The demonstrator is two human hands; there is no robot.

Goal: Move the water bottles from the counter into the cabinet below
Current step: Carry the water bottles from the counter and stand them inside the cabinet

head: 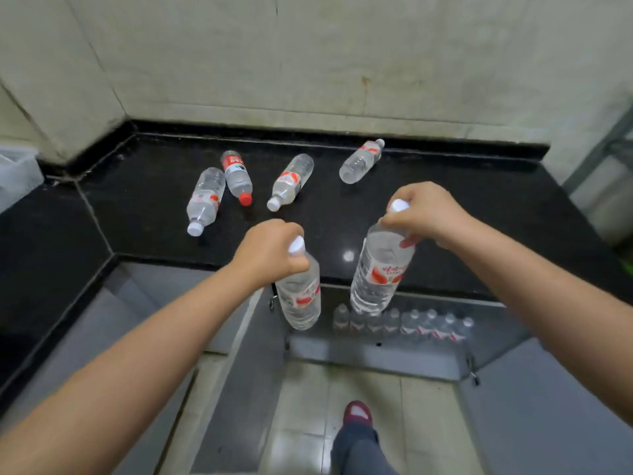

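Observation:
My left hand (269, 252) grips the neck of a clear water bottle (299, 299) with a white cap, hanging over the counter's front edge. My right hand (423, 212) holds a second such bottle (378, 275) by its neck, also upright in the air. Several more bottles lie on their sides on the black counter (479, 207): one at the left (205, 200), a red-capped one (238, 176), one in the middle (291, 182), one far back (361, 161). Below, the open cabinet (376, 358) holds a row of standing bottles (404, 323).
The cabinet's grey doors (239, 337) stand open to either side. A white container (17, 173) sits at the counter's far left. A tiled wall (308, 63) backs the counter. My foot in a red shoe (358, 413) stands on the tiled floor.

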